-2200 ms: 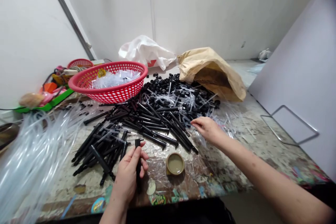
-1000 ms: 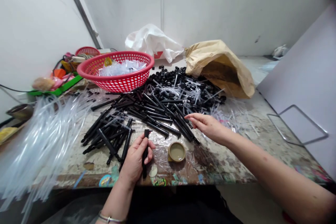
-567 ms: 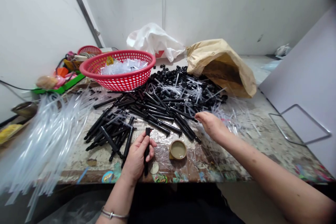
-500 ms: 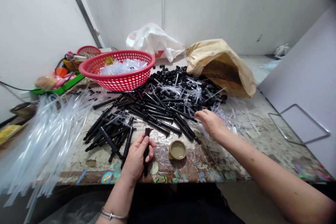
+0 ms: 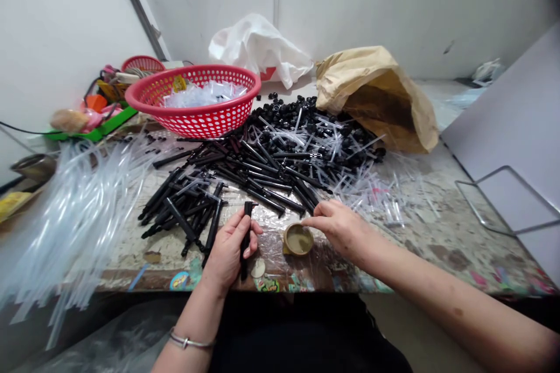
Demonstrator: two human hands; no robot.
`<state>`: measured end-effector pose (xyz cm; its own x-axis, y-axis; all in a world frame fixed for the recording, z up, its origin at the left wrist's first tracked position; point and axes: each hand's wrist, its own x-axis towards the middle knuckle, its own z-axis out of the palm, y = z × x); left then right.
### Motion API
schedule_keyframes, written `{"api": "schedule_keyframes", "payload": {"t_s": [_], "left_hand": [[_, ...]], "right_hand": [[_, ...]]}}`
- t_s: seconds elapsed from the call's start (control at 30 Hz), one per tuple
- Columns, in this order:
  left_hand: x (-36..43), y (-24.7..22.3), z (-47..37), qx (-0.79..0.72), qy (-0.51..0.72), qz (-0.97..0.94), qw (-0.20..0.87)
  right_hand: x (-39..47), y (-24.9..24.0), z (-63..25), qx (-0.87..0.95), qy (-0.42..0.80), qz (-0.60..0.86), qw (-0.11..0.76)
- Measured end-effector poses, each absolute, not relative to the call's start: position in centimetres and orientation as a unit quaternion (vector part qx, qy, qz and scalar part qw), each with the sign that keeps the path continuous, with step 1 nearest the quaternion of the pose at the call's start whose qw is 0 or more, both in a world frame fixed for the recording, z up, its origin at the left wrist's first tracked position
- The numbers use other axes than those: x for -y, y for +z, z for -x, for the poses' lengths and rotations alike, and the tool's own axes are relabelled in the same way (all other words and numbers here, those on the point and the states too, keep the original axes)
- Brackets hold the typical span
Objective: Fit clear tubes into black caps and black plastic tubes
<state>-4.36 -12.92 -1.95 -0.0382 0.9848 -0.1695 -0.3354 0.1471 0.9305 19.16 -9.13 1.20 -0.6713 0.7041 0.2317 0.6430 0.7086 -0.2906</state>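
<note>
My left hand (image 5: pixel 228 252) is wrapped round a black plastic tube (image 5: pixel 248 211) with a small spout at its top, held upright near the front edge of the table. My right hand (image 5: pixel 343 228) has its thumb and fingers pinched together at the right rim of a small round cup (image 5: pixel 285 249) with cloudy liquid in it. Whatever the pinch may hold is too small to make out. Behind both hands lies a heap of black tubes (image 5: pixel 266 189), and nearer my left hand is a second pile of black tubes with spouts (image 5: pixel 188 218).
A red perforated basket (image 5: pixel 192 122) of clear plastic pieces stands behind. Black caps (image 5: pixel 280 108) and short clear tubes (image 5: pixel 326 140) spread before an open brown paper bag (image 5: pixel 376 70). Long clear tubes (image 5: pixel 100 204) overhang the table's left front edge. A wire stand (image 5: pixel 485 227) is at right.
My right hand has moved from the edge of the black heap down and left to the cup, still pinched. My left hand keeps the black tube. The view has tilted slightly down.
</note>
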Motion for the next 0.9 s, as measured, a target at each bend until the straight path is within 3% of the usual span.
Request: {"api": "schedule_keyframes", "payload": {"t_s": [0.3, 0.47, 0.57, 0.67, 0.77, 0.9], "left_hand": [[13.1, -2.0, 4.5, -0.457, 0.546, -0.335, 0.617], [13.0, -2.0, 4.4, -0.455, 0.548, -0.328, 0.620], [13.0, -2.1, 4.5, -0.447, 0.557, -0.326, 0.620], [12.9, -2.1, 4.5, -0.438, 0.566, -0.313, 0.625], [13.0, -2.0, 4.6, -0.431, 0.569, -0.301, 0.632], [13.1, -1.9, 4.7, -0.421, 0.579, -0.285, 0.638]], "right_hand": [[9.9, 2.9, -17.7, 0.921, -0.012, 0.378, 0.090], [10.1, 3.0, -17.4, 0.917, -0.001, 0.391, 0.081], [9.7, 3.1, -17.3, 0.896, 0.051, 0.412, 0.159], [9.2, 3.6, -16.2, 0.849, 0.183, 0.438, 0.233], [8.4, 4.0, -14.1, 0.808, 0.297, 0.439, 0.259], [7.4, 3.3, -11.5, 0.804, 0.318, 0.426, 0.266]]}}
